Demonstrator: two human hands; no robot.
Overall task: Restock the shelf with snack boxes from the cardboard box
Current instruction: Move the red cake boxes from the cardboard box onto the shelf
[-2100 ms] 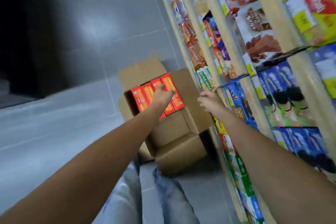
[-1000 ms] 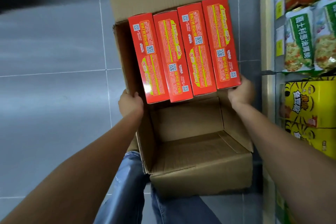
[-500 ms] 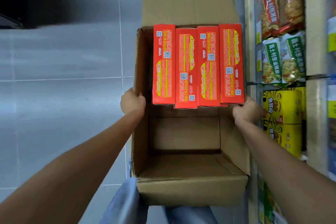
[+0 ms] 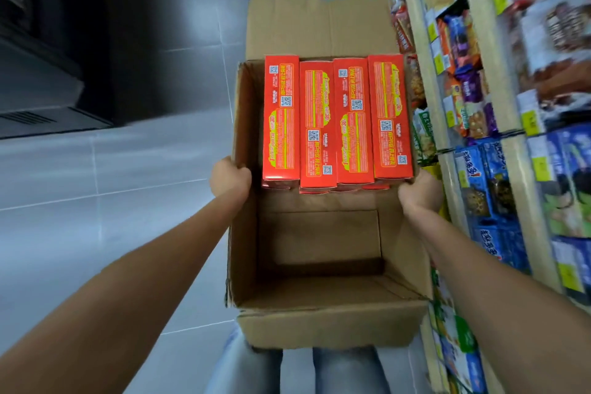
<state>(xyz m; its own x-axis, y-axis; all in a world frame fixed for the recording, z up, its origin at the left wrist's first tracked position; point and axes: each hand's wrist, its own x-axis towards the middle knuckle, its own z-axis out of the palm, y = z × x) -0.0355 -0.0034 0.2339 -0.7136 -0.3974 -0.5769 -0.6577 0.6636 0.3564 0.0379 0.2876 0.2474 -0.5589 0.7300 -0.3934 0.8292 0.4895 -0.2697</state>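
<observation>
My left hand point(image 4: 230, 177) and right hand point(image 4: 420, 192) gripped opposite side walls of the cardboard box point(image 4: 319, 326), four red snack boxes point(image 4: 335, 121) packed at its far end.

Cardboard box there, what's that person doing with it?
A person holds the cardboard box by its side walls, left hand on the left wall, right hand on the right. Four red snack boxes lie side by side at its far end; the near part has none. The snack shelf stands to the right. Neither hand holds a snack box.
</observation>
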